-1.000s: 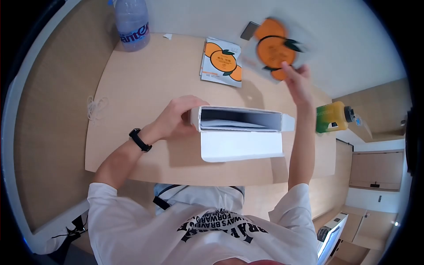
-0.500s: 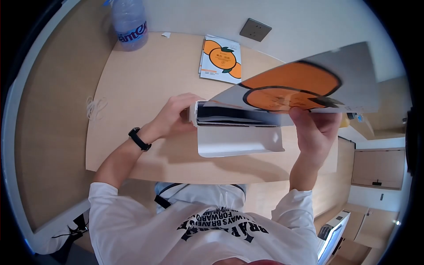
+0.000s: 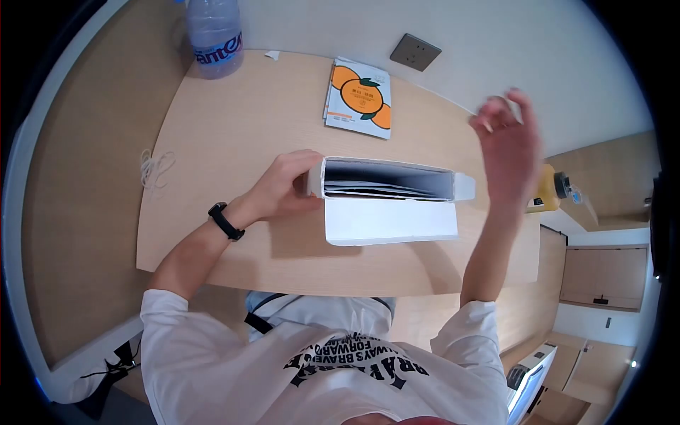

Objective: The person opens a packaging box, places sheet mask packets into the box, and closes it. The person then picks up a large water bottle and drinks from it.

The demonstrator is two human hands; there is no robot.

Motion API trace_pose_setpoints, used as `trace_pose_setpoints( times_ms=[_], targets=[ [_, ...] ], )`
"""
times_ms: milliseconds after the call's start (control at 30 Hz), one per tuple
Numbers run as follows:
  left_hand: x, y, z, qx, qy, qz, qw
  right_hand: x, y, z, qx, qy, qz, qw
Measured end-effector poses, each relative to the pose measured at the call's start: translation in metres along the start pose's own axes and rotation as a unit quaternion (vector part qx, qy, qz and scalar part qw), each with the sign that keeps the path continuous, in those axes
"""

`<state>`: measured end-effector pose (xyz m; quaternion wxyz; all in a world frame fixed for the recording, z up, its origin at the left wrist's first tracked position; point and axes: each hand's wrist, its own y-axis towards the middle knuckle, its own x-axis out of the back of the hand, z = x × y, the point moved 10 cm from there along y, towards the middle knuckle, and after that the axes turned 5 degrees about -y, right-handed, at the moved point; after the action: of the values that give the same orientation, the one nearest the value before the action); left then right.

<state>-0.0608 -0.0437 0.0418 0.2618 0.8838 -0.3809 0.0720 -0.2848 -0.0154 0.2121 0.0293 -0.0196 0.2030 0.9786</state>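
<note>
My left hand [image 3: 292,185] is closed around the left end of a white cardboard box [image 3: 322,178] held upright over the table. The box's mouth faces me, and its long flap [image 3: 391,223] hangs down on the near side. Several thin flat packets [image 3: 382,188] stand inside, mostly hidden by the walls. A small side flap [image 3: 464,187] sticks out at the right end. Raised to the right and apart from the box is my right hand [image 3: 508,145], slightly blurred, holding nothing with its fingers apart and a little bent.
Behind the box lies a small stack of white packets with orange fruit prints [image 3: 360,99]. A large water bottle [image 3: 216,42] stands at the back left. A white cord [image 3: 154,170] lies at the left edge. To the right is a yellow bottle with a dark cap [image 3: 545,191].
My right hand has let go of the packet with the orange print and risen away up and right. That packet no longer shows above the box. The left hand stays on the box.
</note>
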Motion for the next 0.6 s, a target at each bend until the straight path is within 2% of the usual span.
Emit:
trace_pose_setpoints(
  times_ms=[67,167,233,267,367,467,500,567,600],
  targets=[
    [0.000,0.002,-0.006,-0.001,-0.008,0.009,1.000,0.012,0.018,-0.045,-0.048,-0.161,-0.015,0.986],
    [-0.001,0.002,-0.008,0.005,-0.005,0.015,1.000,0.014,0.037,-0.141,-0.108,-0.372,0.014,0.922],
    [0.000,0.002,-0.008,0.001,0.003,0.014,1.000,0.007,0.042,-0.182,-0.073,-0.484,0.005,0.872],
    [0.000,0.002,-0.010,-0.005,0.006,0.014,1.000,0.004,0.045,-0.190,-0.057,-0.536,0.000,0.842],
    [0.001,0.002,-0.011,-0.015,0.011,0.015,1.000,0.001,0.048,-0.206,-0.111,-0.614,0.034,0.781],
    [0.002,0.001,-0.013,-0.043,0.020,0.011,0.999,0.014,0.049,-0.208,-0.186,-0.516,0.044,0.835],
    [0.002,0.002,-0.015,-0.057,0.023,0.008,0.998,0.022,0.048,-0.205,-0.184,-0.487,0.023,0.854],
    [0.001,0.000,-0.006,-0.008,-0.001,0.012,1.000,0.043,0.043,-0.198,-0.180,-0.428,-0.020,0.885],
    [0.001,-0.002,-0.001,0.017,-0.013,0.013,1.000,0.063,0.038,-0.211,-0.287,-0.323,-0.051,0.901]
  ],
)
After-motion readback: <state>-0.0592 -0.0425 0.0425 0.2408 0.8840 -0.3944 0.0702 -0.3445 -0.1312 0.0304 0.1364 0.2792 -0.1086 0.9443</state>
